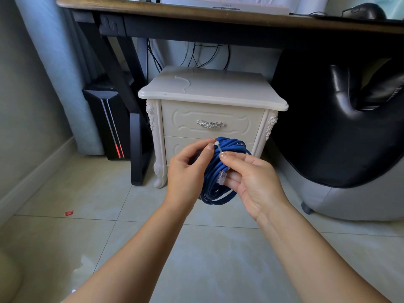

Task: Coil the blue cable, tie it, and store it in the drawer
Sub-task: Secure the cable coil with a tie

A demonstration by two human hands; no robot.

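Both hands clamped on blue cable (220, 171) coil, near the closed drawer (211, 119) — left hand (188, 169) pinches white tie (219, 147), right hand (251, 182) grips loops. Risk — tie slips, coil springs loose.

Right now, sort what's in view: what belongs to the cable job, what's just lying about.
Job: blue cable, held by right hand; white tie, pinched by left hand; shut drawer.
Lying about: computer tower, black chair, mouse, red scrap on floor.
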